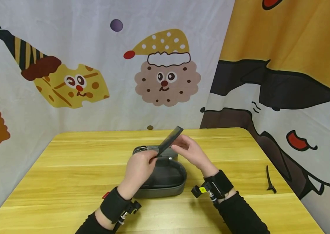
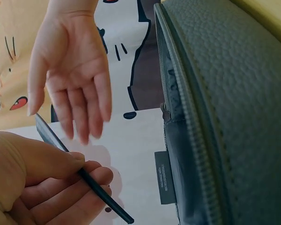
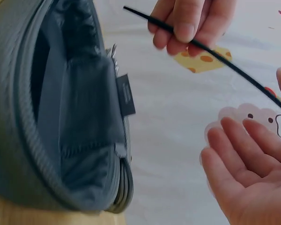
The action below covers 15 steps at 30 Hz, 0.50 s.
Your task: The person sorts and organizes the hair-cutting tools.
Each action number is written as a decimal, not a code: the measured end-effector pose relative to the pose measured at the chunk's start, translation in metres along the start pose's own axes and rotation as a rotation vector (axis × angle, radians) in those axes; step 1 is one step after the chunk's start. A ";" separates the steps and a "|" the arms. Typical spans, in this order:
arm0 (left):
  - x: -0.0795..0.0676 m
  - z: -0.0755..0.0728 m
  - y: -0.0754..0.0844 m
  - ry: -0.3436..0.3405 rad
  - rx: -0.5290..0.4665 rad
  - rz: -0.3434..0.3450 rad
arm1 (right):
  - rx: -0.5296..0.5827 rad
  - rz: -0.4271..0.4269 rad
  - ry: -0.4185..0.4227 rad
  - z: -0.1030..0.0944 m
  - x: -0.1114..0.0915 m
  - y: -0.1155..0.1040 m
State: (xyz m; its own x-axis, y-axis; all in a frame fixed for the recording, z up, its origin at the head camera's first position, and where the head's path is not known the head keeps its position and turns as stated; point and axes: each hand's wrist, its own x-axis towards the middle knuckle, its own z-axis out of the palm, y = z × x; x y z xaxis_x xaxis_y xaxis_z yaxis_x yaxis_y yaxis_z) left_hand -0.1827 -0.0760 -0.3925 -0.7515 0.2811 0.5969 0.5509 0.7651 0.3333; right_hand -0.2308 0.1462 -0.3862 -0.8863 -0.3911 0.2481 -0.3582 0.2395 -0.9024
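A dark comb [image 1: 170, 139] is held up at a slant, pinched between the thumb and fingers of my left hand [image 1: 141, 169]. My right hand [image 1: 193, 154] is beside the comb's upper end, its fingers extended and palm turned toward it. In the left wrist view, the right thumb is close to the tip of the comb [image 2: 100, 191]; whether they touch, I cannot tell. Below both hands lies an unzipped grey case [image 1: 165, 192], its lid folded back. Its dark lining [image 3: 86, 103] and a small label [image 3: 126, 94] show in the right wrist view.
Shiny metal items, perhaps scissors [image 1: 142, 148], lie at the case's far left part. Off to the right on the wooden table [image 1: 80, 172] is a black hair clip [image 1: 269, 180]. A cartoon-printed curtain [image 1: 95, 39] hangs behind the table and along its right side.
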 end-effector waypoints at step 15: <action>-0.010 -0.005 -0.007 -0.046 -0.013 0.042 | -0.273 0.044 -0.029 -0.013 -0.012 0.016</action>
State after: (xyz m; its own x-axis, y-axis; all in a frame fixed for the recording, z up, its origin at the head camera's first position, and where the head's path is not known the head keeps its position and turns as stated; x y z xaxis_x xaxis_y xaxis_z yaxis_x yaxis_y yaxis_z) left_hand -0.1770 -0.0866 -0.3972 -0.7429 0.3395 0.5769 0.5871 0.7444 0.3180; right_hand -0.2300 0.1657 -0.3988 -0.8953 -0.3992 0.1974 -0.3892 0.4859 -0.7826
